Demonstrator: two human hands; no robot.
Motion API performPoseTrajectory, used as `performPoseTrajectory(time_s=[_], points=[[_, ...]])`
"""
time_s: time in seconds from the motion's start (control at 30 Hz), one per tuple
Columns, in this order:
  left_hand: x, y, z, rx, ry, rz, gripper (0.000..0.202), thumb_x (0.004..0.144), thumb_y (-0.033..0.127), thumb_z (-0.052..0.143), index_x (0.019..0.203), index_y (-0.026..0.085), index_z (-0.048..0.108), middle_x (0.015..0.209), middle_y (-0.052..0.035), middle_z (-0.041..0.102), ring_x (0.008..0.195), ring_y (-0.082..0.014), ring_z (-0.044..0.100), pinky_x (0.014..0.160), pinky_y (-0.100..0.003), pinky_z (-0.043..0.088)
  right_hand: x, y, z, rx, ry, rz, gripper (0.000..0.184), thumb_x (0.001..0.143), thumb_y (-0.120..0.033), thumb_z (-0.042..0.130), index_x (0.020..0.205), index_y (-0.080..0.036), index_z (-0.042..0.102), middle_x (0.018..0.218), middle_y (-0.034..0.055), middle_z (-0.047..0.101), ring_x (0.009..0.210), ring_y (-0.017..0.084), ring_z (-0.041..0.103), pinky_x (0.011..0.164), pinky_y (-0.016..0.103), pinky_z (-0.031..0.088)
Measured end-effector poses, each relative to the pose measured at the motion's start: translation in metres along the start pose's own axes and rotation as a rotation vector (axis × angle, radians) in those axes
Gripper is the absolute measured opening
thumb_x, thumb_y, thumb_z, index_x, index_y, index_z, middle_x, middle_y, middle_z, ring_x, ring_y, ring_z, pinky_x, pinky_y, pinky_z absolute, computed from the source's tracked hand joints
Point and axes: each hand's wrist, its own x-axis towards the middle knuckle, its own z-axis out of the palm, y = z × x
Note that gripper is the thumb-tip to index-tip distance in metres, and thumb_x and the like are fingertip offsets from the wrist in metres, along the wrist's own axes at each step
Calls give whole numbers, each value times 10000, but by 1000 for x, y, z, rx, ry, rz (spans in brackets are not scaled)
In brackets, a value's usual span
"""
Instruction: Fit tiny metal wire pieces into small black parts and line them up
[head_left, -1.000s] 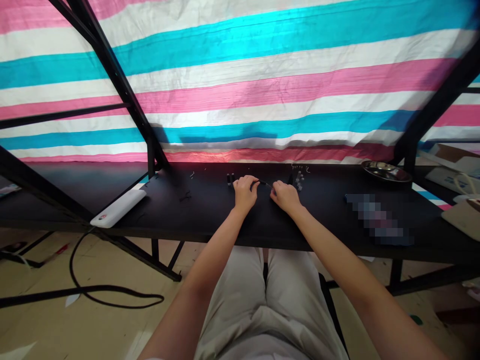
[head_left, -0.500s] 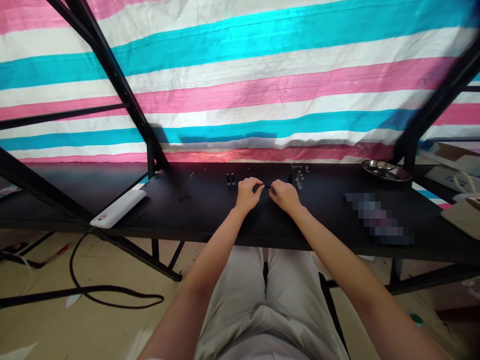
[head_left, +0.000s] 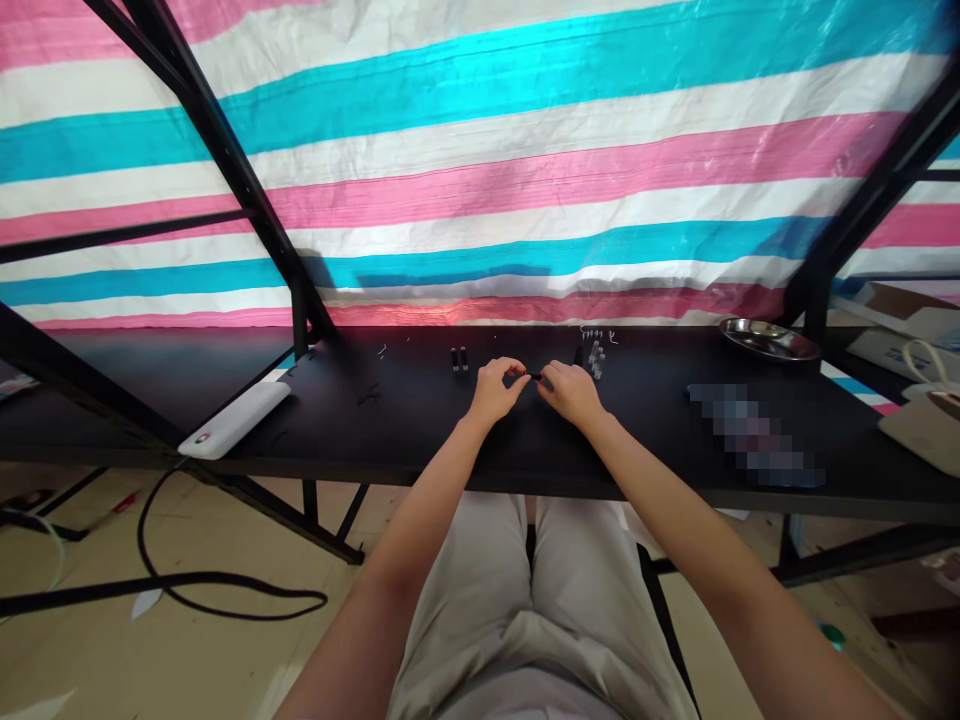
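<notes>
Between my two hands is a small dark stick-like piece (head_left: 533, 376), pinched from both ends over the black table (head_left: 390, 430). My left hand (head_left: 496, 388) closes its thumb and fingertips on the left end. On the right end, my right hand (head_left: 568, 388) is closed too, its fingers covering much of the piece. Just left of my hands stand two small black cylinders (head_left: 459, 359) with pale ends. Behind my right hand lie several small clear pieces (head_left: 597, 360), a black item (head_left: 579, 355) and a row of tiny white bits (head_left: 594, 335).
A shiny metal dish (head_left: 770, 340) sits at the back right, with a pixelated object (head_left: 757, 435) in front of it. At the left lies a white power strip (head_left: 236, 420). Thin black scraps (head_left: 369, 394) lie nearby. Black frame posts (head_left: 225, 160) flank the table.
Both hands stay nearly in place, still pinching the dark piece. The view has shifted very slightly; nothing else has visibly moved.
</notes>
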Motion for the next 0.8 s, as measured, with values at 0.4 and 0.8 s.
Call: performPoseTrajectory(time_s=[0.4, 0.8], points=[[29, 9, -20, 165, -274, 157, 46, 770, 227, 638, 796, 194, 621, 827, 2, 670, 827, -165, 577, 835, -357, 377, 0, -1, 3, 124, -7, 65, 189, 856, -290, 455, 786, -169, 582, 774, 50, 586, 598, 132, 481, 590, 266, 281], [110, -6, -70, 608, -645, 31, 85, 692, 125, 601, 765, 154, 633, 847, -35, 675, 841, -207, 588, 942, -456, 284, 0, -5, 5, 416, 54, 187, 169, 839, -298, 456, 897, -212, 590, 784, 13, 571, 631, 123, 527, 565, 235, 363]])
